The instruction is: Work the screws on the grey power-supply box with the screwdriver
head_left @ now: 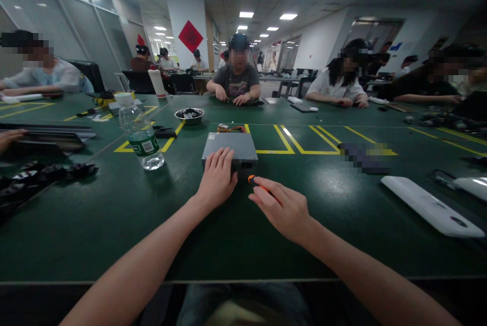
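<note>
Grey metal box (229, 149), rigid, probably heavy, smooth: sits on worktop (114, 214) under left hand (217, 180), grip flat and open, best taken by its side edges; right hand (283, 209) grip clamps orange screwdriver (255, 181) just beside.

Head view: worn on the person's head, above and behind the left hand (217, 180) and right hand (283, 209)
Facing: forward and down across the green table (114, 224), past both hands to the seated people (236, 79) beyond
Nearness: close, with both hands mid-frame
</note>
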Demonstrator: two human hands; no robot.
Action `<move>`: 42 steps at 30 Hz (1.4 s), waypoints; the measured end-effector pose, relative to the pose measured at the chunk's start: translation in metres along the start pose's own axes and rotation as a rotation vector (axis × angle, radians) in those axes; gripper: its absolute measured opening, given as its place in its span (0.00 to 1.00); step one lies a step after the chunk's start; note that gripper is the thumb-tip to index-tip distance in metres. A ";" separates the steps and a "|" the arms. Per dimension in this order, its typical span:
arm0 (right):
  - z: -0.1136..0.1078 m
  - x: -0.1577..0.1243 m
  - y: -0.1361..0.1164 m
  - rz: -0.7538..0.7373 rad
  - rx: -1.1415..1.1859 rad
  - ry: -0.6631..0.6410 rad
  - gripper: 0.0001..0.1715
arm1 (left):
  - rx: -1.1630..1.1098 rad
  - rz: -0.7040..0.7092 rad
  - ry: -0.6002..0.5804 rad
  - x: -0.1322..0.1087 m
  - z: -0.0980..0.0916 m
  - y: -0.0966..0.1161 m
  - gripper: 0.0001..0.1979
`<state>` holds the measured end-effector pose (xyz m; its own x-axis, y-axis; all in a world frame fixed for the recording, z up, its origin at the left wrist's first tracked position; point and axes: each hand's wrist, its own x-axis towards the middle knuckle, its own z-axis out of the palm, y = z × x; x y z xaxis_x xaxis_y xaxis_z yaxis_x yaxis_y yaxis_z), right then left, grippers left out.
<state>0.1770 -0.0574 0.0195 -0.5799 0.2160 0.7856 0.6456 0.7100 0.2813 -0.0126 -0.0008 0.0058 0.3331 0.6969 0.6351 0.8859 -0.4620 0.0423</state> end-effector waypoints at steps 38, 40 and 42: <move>0.002 -0.005 0.000 0.030 0.015 -0.030 0.16 | -0.019 0.046 -0.065 -0.001 -0.011 0.002 0.14; 0.002 -0.006 0.005 0.087 0.028 -0.005 0.15 | -0.008 0.095 -0.108 -0.001 -0.015 0.001 0.13; 0.000 -0.005 0.009 0.116 0.054 0.012 0.13 | 0.004 0.138 -0.132 -0.001 -0.018 0.000 0.13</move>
<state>0.1853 -0.0518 0.0183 -0.4963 0.2909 0.8180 0.6802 0.7157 0.1582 -0.0185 -0.0117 0.0185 0.4906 0.6934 0.5278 0.8302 -0.5560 -0.0412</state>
